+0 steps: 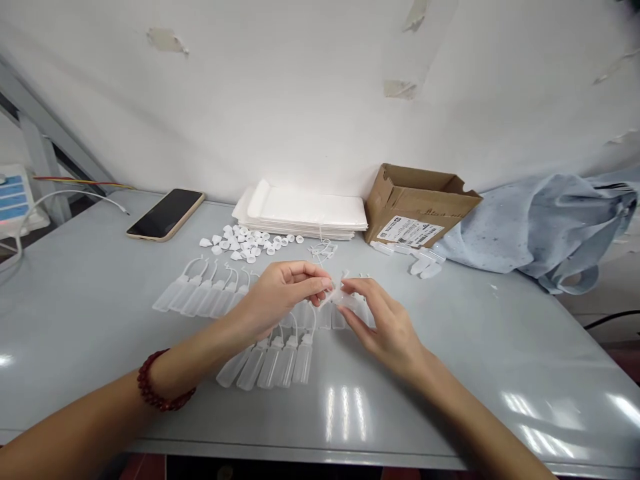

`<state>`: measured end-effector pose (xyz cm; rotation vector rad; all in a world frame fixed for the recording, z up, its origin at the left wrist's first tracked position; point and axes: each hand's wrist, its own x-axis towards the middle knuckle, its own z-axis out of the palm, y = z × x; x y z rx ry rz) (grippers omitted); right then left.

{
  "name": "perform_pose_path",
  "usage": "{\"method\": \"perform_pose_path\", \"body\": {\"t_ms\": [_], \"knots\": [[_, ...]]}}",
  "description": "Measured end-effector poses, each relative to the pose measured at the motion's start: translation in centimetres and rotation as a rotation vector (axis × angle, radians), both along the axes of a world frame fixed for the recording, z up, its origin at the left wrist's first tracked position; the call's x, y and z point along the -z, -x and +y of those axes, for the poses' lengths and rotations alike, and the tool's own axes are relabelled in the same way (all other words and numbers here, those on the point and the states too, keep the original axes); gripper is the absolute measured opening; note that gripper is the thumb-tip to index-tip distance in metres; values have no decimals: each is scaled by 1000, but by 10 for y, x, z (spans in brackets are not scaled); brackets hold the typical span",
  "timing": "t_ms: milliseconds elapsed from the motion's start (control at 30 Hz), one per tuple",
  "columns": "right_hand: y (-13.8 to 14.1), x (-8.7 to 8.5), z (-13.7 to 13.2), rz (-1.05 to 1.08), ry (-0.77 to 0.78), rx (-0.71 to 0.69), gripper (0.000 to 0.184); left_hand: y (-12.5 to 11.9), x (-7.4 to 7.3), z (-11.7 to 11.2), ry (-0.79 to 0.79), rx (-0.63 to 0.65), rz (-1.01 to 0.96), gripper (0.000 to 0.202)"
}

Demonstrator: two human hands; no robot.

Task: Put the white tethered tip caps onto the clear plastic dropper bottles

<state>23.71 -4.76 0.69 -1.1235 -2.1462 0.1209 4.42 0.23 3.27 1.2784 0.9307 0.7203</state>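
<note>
My right hand [387, 327] pinches a small translucent plastic bottle [349, 301] between thumb and fingers, above the middle of the table. At the bottle's neck end, my left hand [280, 293] is closed with thumb and fingertips pressed together on a thin white strap [326, 297]; the fingers partly hide it. Beneath and beside the hands lie rows of similar bottles with looped straps: a left row [187, 293], a front row [273, 363] and one partly covered by my hands. Behind them are many loose white caps [245, 241] and a few loose straps [324, 250].
A stack of white envelopes [310, 210] lies against the wall, with an open cardboard box [420, 207] beside it. Several bottles [427, 263] lie before the box. A phone [166, 215] is at the left, a light-blue fabric bag [530, 220] at the right, on the grey table [425, 427].
</note>
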Motion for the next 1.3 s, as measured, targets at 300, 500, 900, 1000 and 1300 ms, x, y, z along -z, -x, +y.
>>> {"method": "perform_pose_path", "body": {"t_ms": [300, 500, 900, 1000, 1300], "knots": [[2, 1, -2, 44, 2, 22, 34, 0, -1, -1, 50, -8, 23, 15], [7, 2, -5, 161, 48, 34, 34, 0, 0, -2, 83, -31, 11, 13], [10, -4, -11, 375, 320, -18, 36, -4, -6, -10, -74, 21, 74, 14], [12, -5, -12, 434, 360, -35, 36, -3, -8, -12, -155, 41, 99, 16], [16, -5, -15, 528, 383, -6, 30, -4, -10, -14, -182, 56, 65, 16]]}}
